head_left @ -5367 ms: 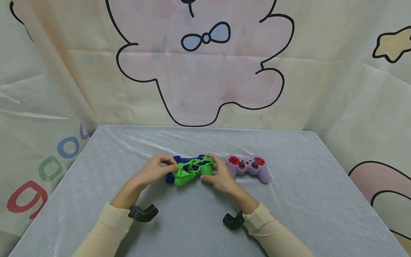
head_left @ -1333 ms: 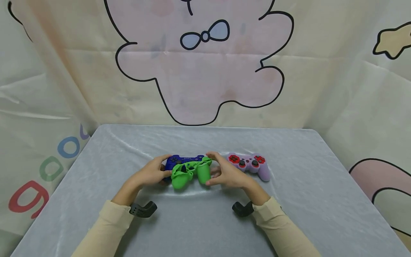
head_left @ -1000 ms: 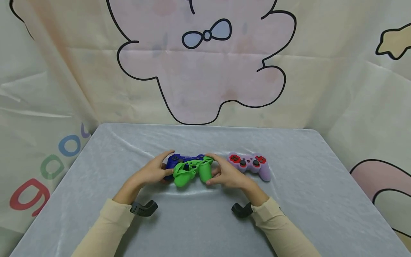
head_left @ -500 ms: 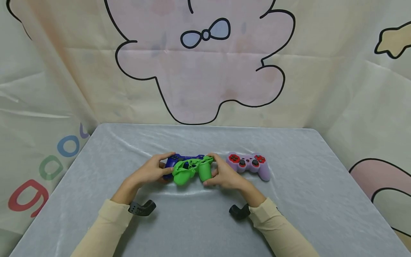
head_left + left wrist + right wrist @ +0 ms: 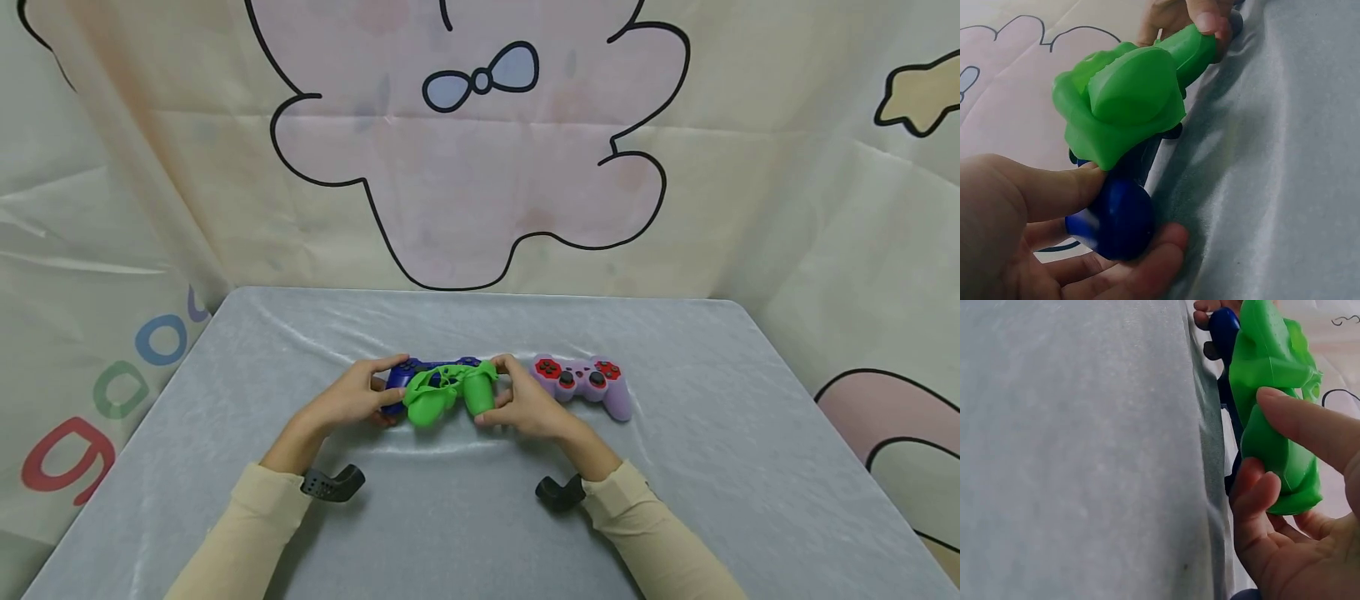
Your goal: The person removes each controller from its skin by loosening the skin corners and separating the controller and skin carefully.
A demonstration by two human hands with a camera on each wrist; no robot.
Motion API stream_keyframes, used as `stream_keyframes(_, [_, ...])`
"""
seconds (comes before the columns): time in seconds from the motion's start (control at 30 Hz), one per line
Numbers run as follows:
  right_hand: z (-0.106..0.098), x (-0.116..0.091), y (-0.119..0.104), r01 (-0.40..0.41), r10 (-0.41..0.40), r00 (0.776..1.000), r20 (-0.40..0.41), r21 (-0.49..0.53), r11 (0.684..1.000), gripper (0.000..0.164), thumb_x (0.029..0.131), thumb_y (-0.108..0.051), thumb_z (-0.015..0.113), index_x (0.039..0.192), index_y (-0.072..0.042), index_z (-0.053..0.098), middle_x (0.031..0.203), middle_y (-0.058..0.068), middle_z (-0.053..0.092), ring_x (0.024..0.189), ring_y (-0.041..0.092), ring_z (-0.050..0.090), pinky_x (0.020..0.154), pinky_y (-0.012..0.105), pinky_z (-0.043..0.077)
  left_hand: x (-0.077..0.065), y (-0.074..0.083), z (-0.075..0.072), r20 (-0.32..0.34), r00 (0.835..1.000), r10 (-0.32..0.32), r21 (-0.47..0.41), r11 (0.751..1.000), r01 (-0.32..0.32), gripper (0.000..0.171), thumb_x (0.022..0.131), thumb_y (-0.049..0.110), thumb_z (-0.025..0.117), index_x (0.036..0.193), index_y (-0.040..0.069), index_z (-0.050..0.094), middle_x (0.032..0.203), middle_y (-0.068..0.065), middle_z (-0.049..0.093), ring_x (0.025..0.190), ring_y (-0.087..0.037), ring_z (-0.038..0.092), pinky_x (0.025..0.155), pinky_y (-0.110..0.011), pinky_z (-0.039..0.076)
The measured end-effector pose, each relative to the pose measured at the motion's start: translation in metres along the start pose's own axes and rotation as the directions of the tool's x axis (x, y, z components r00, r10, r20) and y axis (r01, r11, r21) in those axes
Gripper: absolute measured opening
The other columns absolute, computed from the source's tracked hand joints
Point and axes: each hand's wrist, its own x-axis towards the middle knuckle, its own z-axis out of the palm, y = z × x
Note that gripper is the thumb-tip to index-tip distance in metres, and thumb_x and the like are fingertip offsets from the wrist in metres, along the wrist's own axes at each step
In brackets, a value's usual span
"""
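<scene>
A blue game controller (image 5: 401, 377) is at the middle of the table, with a green silicone controller cover (image 5: 427, 406) across its front and right part. My left hand (image 5: 347, 397) grips the controller's left handle, which is bare. In the left wrist view the thumb presses the blue handle (image 5: 1124, 215) next to the edge of the bunched cover (image 5: 1135, 94). With my right hand (image 5: 525, 407) I hold the right end of the cover. The right wrist view shows my thumb and fingers around the green grip sleeve (image 5: 1272, 447); the controller's right handle is hidden.
A light purple controller (image 5: 581, 383) with red button pads lies just right of my right hand. Grey velvety cloth covers the table (image 5: 450, 533). A printed fabric backdrop (image 5: 480, 183) hangs behind the far edge.
Earlier my left hand pinched the cover's left part; now it grips the blue handle, and the cover's left sleeve sits off it. Lately both hands have shifted only slightly, raising the cover a little.
</scene>
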Motion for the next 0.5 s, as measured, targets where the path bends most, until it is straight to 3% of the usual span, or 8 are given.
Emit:
stream_keyframes(0.13, [0.001,0.0007,0.0003,0.001,-0.002,1.0,0.012,0.03,1.0,0.07,0.082,-0.001,0.081,0.136,-0.007,0.037,0.144,0.021,0.044,0.087,0.016,0.069,0.071,0.027,0.053,0.0005,0.0,0.0009,-0.003,1.0,0.001,-0.012,1.0,-0.001,0.066,0.1,0.006,0.059,0.158,0.002,0.028,0.115,-0.036,0.066,0.07,-0.021,0.071,0.065,-0.037,0.062])
stream_keyframes(0.23, [0.0009,0.0013,0.0011,0.004,-0.004,1.0,0.017,0.03,1.0,0.067,0.082,-0.002,0.081,0.134,-0.007,0.038,0.14,0.021,0.046,0.081,0.013,0.067,0.068,0.025,0.051,0.0005,0.0003,0.0013,-0.002,1.0,0.003,-0.017,1.0,-0.003,0.066,0.1,0.005,0.058,0.159,0.002,0.028,0.119,-0.038,0.064,0.071,-0.021,0.071,0.066,-0.037,0.062])
stream_keyframes(0.37, [0.0008,0.0009,0.0019,0.016,-0.017,1.0,0.024,0.013,1.0,0.065,0.082,-0.003,0.081,0.132,-0.006,0.04,0.131,0.02,0.052,0.066,0.01,0.06,0.059,0.023,0.047,0.0007,0.0002,0.0018,-0.002,1.0,0.005,-0.013,1.0,-0.005,0.066,0.1,0.005,0.059,0.159,0.002,0.028,0.122,-0.039,0.062,0.073,-0.021,0.071,0.067,-0.037,0.062])
stream_keyframes(0.5, [0.002,-0.0006,0.0022,0.027,-0.027,0.999,0.033,-0.006,1.0,0.063,0.083,-0.004,0.081,0.13,-0.006,0.04,0.116,0.017,0.056,0.062,0.01,0.057,0.056,0.022,0.045,0.001,-0.0002,0.0024,0.002,1.0,0.001,-0.001,1.0,-0.001,0.067,0.1,0.006,0.059,0.159,0.004,0.028,0.124,-0.038,0.062,0.075,-0.02,0.071,0.066,-0.035,0.061])
